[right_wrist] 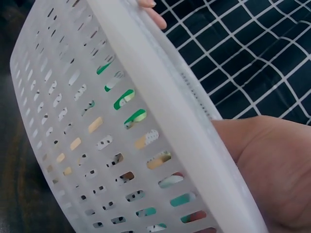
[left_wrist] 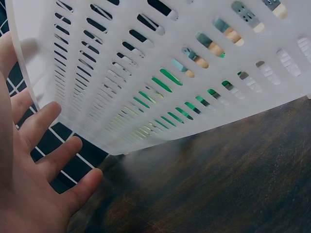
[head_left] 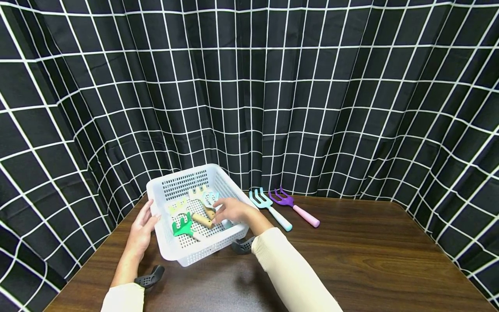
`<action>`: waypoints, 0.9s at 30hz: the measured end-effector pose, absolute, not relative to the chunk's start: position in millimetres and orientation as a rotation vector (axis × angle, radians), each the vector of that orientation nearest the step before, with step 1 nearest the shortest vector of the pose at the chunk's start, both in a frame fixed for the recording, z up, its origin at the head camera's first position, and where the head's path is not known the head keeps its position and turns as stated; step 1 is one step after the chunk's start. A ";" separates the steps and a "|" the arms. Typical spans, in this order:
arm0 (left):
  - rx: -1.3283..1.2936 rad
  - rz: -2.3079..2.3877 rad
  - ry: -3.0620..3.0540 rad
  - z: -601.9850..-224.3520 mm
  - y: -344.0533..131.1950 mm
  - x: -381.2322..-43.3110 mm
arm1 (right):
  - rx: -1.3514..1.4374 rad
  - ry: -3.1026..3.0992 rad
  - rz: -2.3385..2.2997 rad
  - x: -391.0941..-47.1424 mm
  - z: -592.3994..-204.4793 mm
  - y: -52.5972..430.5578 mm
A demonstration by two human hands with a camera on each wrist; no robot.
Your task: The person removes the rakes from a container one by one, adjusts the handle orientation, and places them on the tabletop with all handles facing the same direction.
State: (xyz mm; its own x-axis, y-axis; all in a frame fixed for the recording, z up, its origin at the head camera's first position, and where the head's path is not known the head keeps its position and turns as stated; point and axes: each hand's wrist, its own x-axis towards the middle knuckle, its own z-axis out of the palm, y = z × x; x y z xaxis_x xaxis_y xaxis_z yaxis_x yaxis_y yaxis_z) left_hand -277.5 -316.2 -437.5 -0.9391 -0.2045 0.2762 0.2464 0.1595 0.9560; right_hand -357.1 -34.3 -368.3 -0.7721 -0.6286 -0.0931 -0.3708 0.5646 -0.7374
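A white perforated basket stands tilted on the table. At its left side my left hand holds the rim, thumb on top; in the left wrist view the left hand has spread fingers along the outer wall. My right hand reaches over the right rim into the basket, fingers over a light blue tool; its grip is hidden. Inside also lie a green hand rake, a wooden handle, a pale yellow tool head and a cream rake head.
Right of the basket, a light blue hand rake and a purple hand rake with a pink handle lie on the wooden table. A black curtain with a white grid hangs behind and along both sides.
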 end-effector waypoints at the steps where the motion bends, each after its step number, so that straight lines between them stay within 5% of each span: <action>1: -0.043 -1.840 -2.100 -437.3 -316.1 -277.7 | -0.818 2.465 -1.051 -357.5 -368.5 -34.0; 27: -0.046 -1.809 -2.121 -440.3 -317.4 -277.7 | -0.568 3.023 -1.404 -355.3 -369.7 -29.5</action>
